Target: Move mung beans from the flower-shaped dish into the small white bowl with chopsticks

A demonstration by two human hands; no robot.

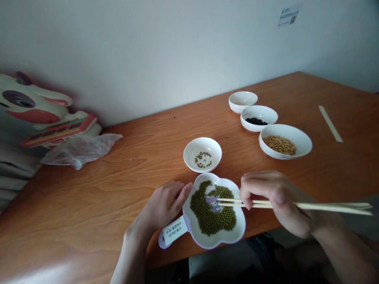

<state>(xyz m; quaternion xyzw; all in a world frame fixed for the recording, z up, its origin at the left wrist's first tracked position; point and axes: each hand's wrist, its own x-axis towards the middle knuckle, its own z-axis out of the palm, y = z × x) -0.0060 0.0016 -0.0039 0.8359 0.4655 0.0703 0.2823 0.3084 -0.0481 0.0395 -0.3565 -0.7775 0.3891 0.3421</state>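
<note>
A white flower-shaped dish with a lilac handle holds many green mung beans; a cartoon figure shows on its bare middle. My left hand is at the dish's left rim, thumb along the edge and fingers curled, partly hidden. Between the fingers of my right hand is a pair of wooden chopsticks. Their tips are over the middle of the dish, slightly apart; I see no bean between them. Just behind the dish, a small white bowl contains some mung beans.
At the right stand a white bowl of tan beans, one of black beans and one with a few pale pieces. A pale strip lies farther right. A cow-shaped toy and a clear plastic bag are at left.
</note>
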